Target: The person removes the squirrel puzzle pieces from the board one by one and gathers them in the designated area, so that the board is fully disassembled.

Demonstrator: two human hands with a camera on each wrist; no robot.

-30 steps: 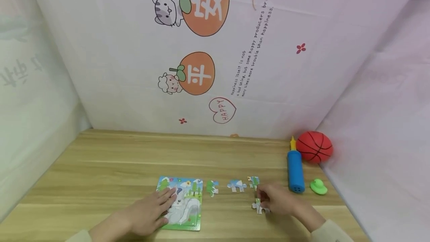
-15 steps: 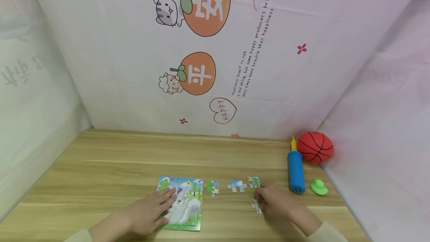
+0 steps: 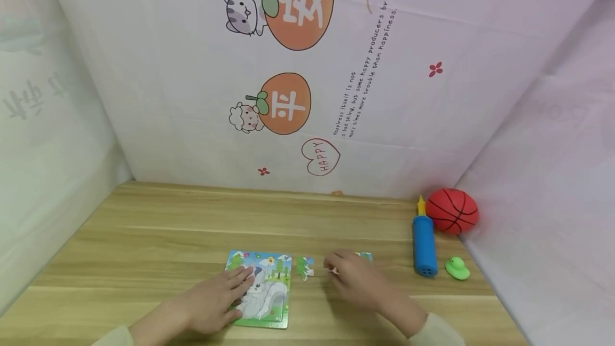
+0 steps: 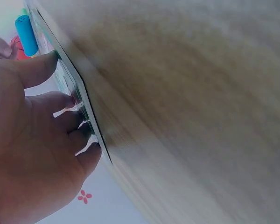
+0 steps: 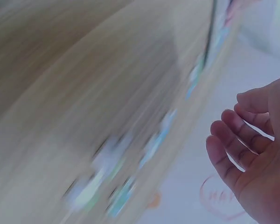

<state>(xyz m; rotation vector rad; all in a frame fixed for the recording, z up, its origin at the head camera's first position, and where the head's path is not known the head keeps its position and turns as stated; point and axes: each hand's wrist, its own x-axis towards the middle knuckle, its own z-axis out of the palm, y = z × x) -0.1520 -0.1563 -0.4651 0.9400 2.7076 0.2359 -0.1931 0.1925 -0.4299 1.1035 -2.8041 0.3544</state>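
Cardboard puzzle (image 3: 261, 288): cartoon animal, trees | left hand (image 3: 213, 300) flat on it

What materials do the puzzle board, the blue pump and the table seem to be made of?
The flat rectangular jigsaw puzzle board under the left hand looks like printed cardboard or thin wood, with a matte colour picture and a thin green edge. The blue cylindrical hand pump looks like smooth moulded plastic of even colour. The light brown table shows wood grain, possibly laminate.
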